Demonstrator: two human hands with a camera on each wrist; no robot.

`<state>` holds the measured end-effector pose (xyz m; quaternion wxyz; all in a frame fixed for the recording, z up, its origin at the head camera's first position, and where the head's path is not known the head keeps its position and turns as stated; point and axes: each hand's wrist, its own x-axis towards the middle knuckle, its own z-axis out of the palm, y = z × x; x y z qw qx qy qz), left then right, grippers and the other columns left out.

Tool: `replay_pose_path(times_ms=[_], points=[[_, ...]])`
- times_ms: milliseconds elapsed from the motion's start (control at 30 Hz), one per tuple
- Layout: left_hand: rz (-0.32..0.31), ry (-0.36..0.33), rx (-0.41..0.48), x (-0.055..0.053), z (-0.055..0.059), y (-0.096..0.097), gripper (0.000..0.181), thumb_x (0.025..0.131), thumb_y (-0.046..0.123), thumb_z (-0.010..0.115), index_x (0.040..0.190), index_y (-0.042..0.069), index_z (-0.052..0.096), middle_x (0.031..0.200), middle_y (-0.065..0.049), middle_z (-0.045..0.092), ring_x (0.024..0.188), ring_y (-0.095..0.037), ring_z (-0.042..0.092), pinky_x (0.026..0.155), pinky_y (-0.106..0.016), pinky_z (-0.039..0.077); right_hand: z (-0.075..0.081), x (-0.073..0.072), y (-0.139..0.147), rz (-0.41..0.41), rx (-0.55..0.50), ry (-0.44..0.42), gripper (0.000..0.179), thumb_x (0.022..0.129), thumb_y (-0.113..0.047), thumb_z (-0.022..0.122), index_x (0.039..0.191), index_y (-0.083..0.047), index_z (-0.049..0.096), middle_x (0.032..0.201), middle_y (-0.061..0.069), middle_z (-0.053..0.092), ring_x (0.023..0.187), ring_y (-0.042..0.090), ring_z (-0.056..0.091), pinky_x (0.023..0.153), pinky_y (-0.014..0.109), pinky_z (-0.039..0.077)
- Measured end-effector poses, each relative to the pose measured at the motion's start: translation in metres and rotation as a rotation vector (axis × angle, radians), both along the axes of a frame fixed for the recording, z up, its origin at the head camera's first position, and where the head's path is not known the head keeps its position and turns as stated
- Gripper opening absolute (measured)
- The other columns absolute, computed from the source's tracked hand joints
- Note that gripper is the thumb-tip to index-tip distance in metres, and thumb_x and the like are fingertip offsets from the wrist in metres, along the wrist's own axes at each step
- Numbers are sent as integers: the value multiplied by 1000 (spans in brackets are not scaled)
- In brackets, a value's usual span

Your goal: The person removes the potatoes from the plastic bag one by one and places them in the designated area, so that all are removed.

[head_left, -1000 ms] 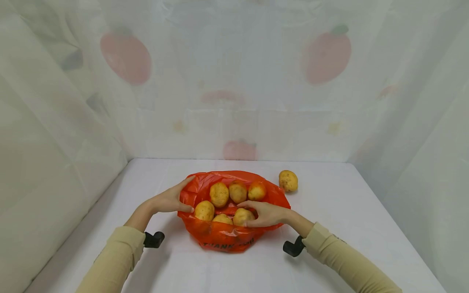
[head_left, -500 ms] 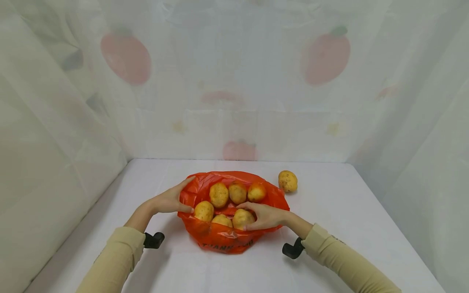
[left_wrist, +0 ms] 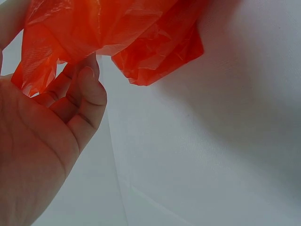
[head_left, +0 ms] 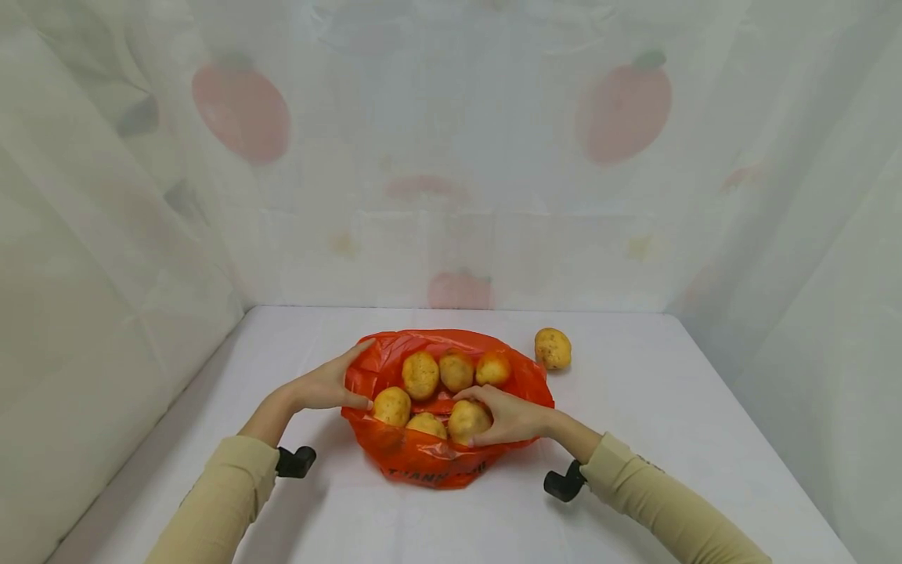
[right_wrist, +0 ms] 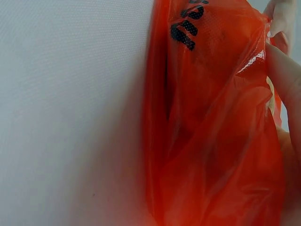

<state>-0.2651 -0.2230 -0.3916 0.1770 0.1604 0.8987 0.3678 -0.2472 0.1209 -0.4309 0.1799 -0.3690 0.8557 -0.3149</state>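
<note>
A red plastic bag (head_left: 405, 462) with black lettering lies with its mouth spread, and several potatoes (head_left: 420, 376) show inside it. My left hand (head_left: 327, 385) holds the bag's left rim; in the left wrist view its fingers (left_wrist: 87, 110) curl at the thin red film. Inside the bag's front right part, my right hand (head_left: 514, 413) has thumb and fingers curled round a potato (head_left: 467, 423). Most of that hand is behind the bag film in the right wrist view, where only its edge and thumb (right_wrist: 287, 77) show.
One more potato (head_left: 553, 349) lies on the white table (head_left: 620, 392), just beyond the bag's right back side. White curtains (head_left: 451, 141) with faint fruit prints hang at the back and both sides. A black wrist mount (head_left: 564, 482) juts from each forearm.
My right hand and the potato in it have shifted very slightly towards me. My left hand stays at the bag's rim, and the other potatoes lie as before.
</note>
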Motion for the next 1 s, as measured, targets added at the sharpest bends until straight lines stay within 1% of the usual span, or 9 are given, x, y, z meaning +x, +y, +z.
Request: replay_pose_path(times_ms=[267,433,733,833,1000], points=[[-10,-1,14,-1,0,1,101,73,28,76,148,27,9,146,-12,26,127,-36,35,94,-49,44,-1,0,3,-19,22,10,66,80,-43,68,135,-20,40,122,-7,44,111,10,42,97,33,40],[-20,-3,20,-1,0,1,101,73,29,76,148,27,8,147,-12,25,128,-36,33,94,-49,44,0,0,5,-16,6,1,67,80,-44,67,135,-18,40,127,-6,45,114,11,43,98,35,40],[-17,-2,13,-1,-1,-1,102,73,30,76,148,28,8,148,-13,23,128,-36,33,96,-51,42,5,0,8,-43,-19,-11,68,82,-44,65,138,-16,39,135,-3,41,120,15,41,100,40,38],[-12,-7,5,-1,1,-1,102,73,31,76,148,29,7,148,-13,23,128,-37,33,95,-51,42,6,-1,9,-51,-31,-5,68,81,-44,66,138,-17,39,135,-5,41,121,14,40,100,40,39],[-9,-19,8,0,2,-1,103,72,32,76,148,31,7,148,-12,23,128,-36,33,95,-51,43,9,-1,11,-90,-54,-23,69,79,-46,68,136,-19,40,132,-6,42,119,13,41,98,37,40]])
